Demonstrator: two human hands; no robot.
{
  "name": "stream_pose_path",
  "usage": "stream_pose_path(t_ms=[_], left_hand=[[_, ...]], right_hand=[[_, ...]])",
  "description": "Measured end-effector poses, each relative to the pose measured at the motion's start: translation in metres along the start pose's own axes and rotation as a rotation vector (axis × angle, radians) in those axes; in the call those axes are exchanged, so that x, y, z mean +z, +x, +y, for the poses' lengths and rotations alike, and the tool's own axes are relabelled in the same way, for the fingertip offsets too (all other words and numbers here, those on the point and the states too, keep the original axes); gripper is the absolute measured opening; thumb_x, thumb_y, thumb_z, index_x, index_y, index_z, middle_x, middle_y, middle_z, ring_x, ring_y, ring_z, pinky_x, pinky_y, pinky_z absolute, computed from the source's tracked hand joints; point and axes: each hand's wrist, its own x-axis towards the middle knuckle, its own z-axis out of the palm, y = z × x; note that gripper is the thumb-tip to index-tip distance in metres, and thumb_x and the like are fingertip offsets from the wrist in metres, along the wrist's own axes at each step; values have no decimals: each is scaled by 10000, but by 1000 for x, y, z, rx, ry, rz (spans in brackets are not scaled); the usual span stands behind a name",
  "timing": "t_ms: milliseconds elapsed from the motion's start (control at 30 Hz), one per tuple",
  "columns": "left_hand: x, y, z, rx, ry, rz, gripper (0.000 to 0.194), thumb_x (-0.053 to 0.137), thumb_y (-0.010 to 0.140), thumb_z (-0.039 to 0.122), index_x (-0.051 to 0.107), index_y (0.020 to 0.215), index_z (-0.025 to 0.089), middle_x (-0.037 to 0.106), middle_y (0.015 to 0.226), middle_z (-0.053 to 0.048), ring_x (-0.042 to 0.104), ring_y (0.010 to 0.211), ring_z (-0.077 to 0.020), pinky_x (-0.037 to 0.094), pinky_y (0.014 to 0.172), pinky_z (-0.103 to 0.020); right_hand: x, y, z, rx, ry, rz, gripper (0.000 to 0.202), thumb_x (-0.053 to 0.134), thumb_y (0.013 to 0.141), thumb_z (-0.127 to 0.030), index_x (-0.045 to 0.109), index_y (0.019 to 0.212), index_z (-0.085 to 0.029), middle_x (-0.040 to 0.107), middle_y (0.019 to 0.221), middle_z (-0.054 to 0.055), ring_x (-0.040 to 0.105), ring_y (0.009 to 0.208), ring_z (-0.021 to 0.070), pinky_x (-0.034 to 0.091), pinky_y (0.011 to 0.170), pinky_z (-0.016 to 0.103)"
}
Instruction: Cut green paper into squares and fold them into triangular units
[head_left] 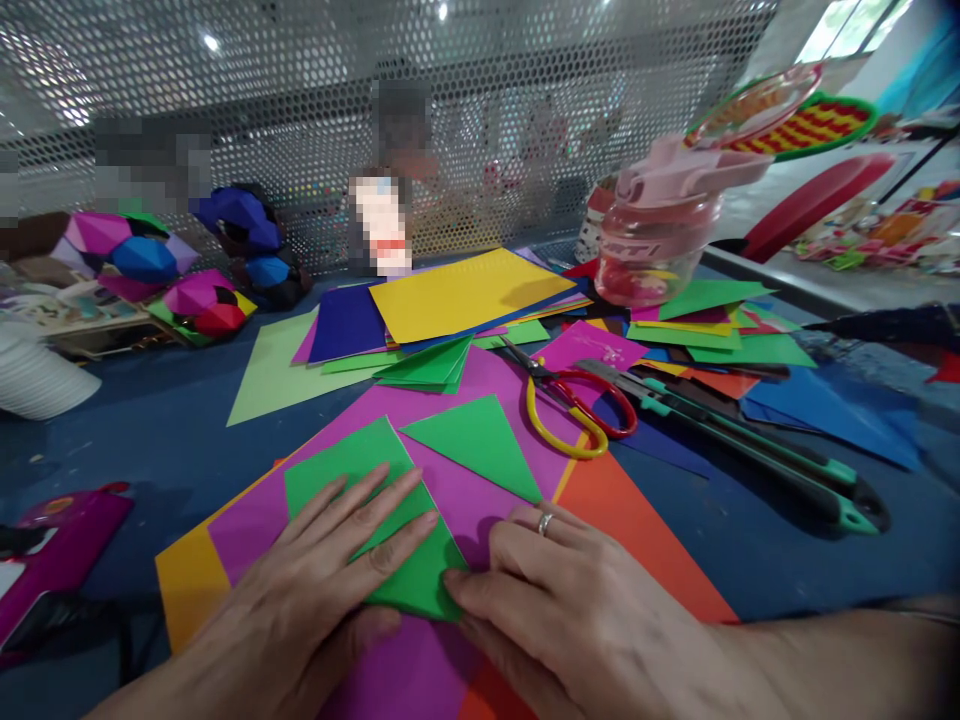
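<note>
A folded piece of green paper (pixel 337 455) lies on a large purple sheet (pixel 255 520) in front of me. My left hand (pixel 330 570) rests flat across it, fingers stretched out. At its near right corner, my right hand (pixel 555 590) pinches the edge between thumb and curled forefinger. Just beyond the right hand is a separate green paper triangle (pixel 480 445). Scissors with red and yellow handles (pixel 559 390) lie on the paper farther back, blades pointing away. Beside them is a black and green utility knife (pixel 757 445).
Stacked coloured sheets with a yellow one (pixel 472 295) on top lie behind. A pink-lidded bottle (pixel 660 230) stands back right. Paper cups (pixel 45 370), a magenta tool (pixel 71 550) and faceted paper balls (pixel 124 250) are at left. A perforated screen (pixel 487 130) borders the table.
</note>
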Motion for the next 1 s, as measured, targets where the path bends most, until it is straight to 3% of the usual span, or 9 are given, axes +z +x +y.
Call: stream_pose_path(t_ms=[100,233,367,467,600,833,1000], left_hand=[[1,0,2,-13,30,-1,589,403,1076,358,232,1633,277,469,1597,-36,473,1454,-266,513,1091,-468],[-1,-6,2,-65,22,-10,535,464,1040,367,392,1563,280,601,1488,-46,611,1319,-264,572,1016,-431],[-2,-10,3,-67,-15,110,435,444,1048,255,494,1476,308,692,1344,-35,651,1230,-208,562,987,-336],[0,-11,5,-58,-22,137,402,460,1059,267,516,1456,296,697,1317,-49,649,1215,-206,545,992,-326],[4,-11,6,-71,-23,134,410,456,1063,267,502,1471,271,675,1345,-76,639,1229,-220,555,977,-336],[0,0,7,-71,-17,181,352,447,1068,317,577,1390,262,713,1270,-59,696,1074,-206,602,878,-307],[-4,5,9,-48,46,113,382,411,1050,261,614,1372,245,722,1295,-39,711,1029,-215,615,830,-318]], right_hand=[[-2,0,2,11,-8,-9,193,582,948,-90,718,1049,-181,696,895,41,639,822,177,506,807,318],[-7,3,7,64,4,-27,234,540,940,-83,708,1076,-173,710,931,47,637,848,189,485,819,341],[-12,6,11,97,18,-50,249,512,954,-93,718,1054,-192,719,932,37,645,857,197,454,780,356],[-15,8,11,108,36,-62,229,490,1018,-180,719,1012,-189,720,911,36,648,826,196,456,752,359],[-13,10,10,159,80,-27,209,552,1026,-294,684,1154,-194,742,961,34,669,863,214,493,781,367],[-6,15,11,231,164,-76,176,605,979,-216,663,1145,-214,751,995,20,687,903,209,504,820,365],[-5,16,9,251,196,-87,163,601,962,-167,658,1105,-222,746,978,-2,679,881,184,493,801,338]])
